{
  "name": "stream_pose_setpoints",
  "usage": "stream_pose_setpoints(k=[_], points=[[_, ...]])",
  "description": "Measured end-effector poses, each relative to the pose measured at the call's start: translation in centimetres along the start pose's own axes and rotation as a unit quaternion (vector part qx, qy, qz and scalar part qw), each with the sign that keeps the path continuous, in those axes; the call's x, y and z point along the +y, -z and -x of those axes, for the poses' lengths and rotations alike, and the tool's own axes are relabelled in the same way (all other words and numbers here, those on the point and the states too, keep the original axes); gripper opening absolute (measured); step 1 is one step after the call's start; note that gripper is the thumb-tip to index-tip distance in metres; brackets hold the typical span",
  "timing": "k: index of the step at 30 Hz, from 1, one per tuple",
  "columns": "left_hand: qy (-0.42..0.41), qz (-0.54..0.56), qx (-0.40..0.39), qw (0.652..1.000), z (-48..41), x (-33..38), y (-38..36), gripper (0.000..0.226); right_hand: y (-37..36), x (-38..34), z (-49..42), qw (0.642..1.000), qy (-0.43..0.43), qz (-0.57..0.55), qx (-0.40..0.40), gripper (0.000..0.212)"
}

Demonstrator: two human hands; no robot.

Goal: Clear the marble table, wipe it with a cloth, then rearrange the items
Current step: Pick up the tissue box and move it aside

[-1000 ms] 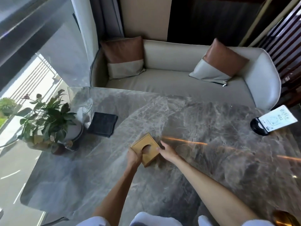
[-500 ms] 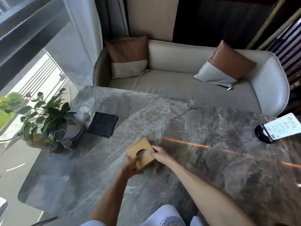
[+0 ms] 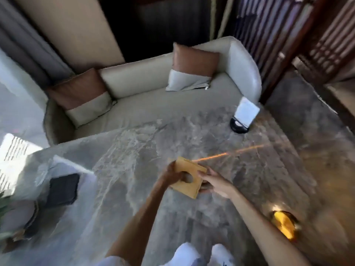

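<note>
A flat golden box (image 3: 187,176) with a round hole in its top is held between both hands above the middle of the grey marble table (image 3: 134,150). My left hand (image 3: 172,174) grips its left edge, thumb near the hole. My right hand (image 3: 214,182) holds its right edge. A dark folded cloth (image 3: 62,190) lies on the table at the left. A black stand with a white card (image 3: 243,117) sits at the table's far right edge. The picture is blurred by motion.
A potted plant (image 3: 11,214) stands at the table's left edge. A shiny yellow object (image 3: 284,225) sits near the front right. A cream sofa (image 3: 146,100) with two brown-and-grey cushions runs behind the table. Dark slatted screens stand at the right.
The view has swung to the right and blurred. Both hands have lifted the golden box off the table and carried it a little rightward.
</note>
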State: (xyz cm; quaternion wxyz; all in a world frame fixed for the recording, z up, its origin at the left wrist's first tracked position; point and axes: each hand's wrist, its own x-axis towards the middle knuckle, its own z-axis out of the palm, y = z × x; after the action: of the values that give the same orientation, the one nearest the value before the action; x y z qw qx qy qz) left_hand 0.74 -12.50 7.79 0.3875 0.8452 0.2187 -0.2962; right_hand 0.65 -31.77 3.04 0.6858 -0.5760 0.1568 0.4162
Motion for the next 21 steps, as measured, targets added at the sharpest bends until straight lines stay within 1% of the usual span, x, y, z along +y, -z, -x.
stream_pose_setpoints(k=[1,2,4,5,6,7,8,10,11,12,14,15,16,17,19,20,21], points=[[-0.031,-0.044,-0.008,0.999,-1.5,2.0,-2.3,0.086,3.1,-0.1,0.9,1.0,0.003,-0.026,0.018,0.047],[-0.051,-0.074,-0.023,0.996,-2.5,4.2,-4.6,0.09,6.2,0.0,1.8,0.998,0.005,-0.047,0.044,0.047],[-0.066,-0.091,-0.051,0.992,-4.9,7.7,-9.8,0.078,11.5,0.4,3.4,0.992,0.006,-0.09,0.093,0.05],[-0.078,-0.071,-0.044,0.993,-6.1,9.1,-12.4,0.073,14.0,0.7,3.9,0.987,0.009,-0.115,0.114,0.05],[-0.081,-0.046,-0.033,0.995,-5.9,10.9,-14.3,0.074,16.1,1.0,4.4,0.98,0.016,-0.144,0.136,0.049],[-0.069,0.002,-0.025,0.997,-5.7,12.5,-16.0,0.076,18.1,1.3,4.8,0.972,0.025,-0.177,0.156,0.046],[-0.054,0.051,-0.024,0.997,-5.4,13.8,-17.6,0.074,19.8,1.5,5.2,0.963,0.031,-0.204,0.172,0.045],[-0.018,0.123,-0.063,0.99,-4.7,16.3,-20.5,0.06,22.5,1.8,5.5,0.948,0.04,-0.242,0.201,0.05],[-0.001,0.158,-0.086,0.984,-4.2,17.6,-21.6,0.06,23.6,2.0,5.4,0.942,0.045,-0.253,0.216,0.053],[0.021,0.196,-0.106,0.975,-3.8,18.8,-22.5,0.065,24.5,2.0,5.2,0.938,0.047,-0.257,0.228,0.056],[0.07,0.236,-0.127,0.961,-4.5,19.8,-24.0,0.077,26.2,2.2,4.7,0.932,0.05,-0.268,0.239,0.054],[0.091,0.252,-0.129,0.955,-5.1,20.3,-24.6,0.075,26.9,2.3,4.4,0.93,0.05,-0.274,0.241,0.053],[0.107,0.242,-0.131,0.955,-5.8,20.5,-25.0,0.069,27.4,2.3,4.2,0.929,0.047,-0.276,0.243,0.053],[0.115,0.22,-0.129,0.96,-6.4,20.5,-25.3,0.069,27.8,2.4,3.9,0.928,0.044,-0.275,0.247,0.054],[0.089,0.132,-0.103,0.982,-7.5,20.4,-25.9,0.086,28.4,2.7,3.4,0.929,0.036,-0.268,0.254,0.056],[0.09,0.125,-0.103,0.983,-7.6,20.4,-26.1,0.09,28.5,2.8,3.2,0.93,0.03,-0.261,0.257,0.058],[0.103,0.148,-0.113,0.977,-7.4,20.7,-26.3,0.089,28.6,2.9,2.9,0.931,0.025,-0.257,0.26,0.06]])
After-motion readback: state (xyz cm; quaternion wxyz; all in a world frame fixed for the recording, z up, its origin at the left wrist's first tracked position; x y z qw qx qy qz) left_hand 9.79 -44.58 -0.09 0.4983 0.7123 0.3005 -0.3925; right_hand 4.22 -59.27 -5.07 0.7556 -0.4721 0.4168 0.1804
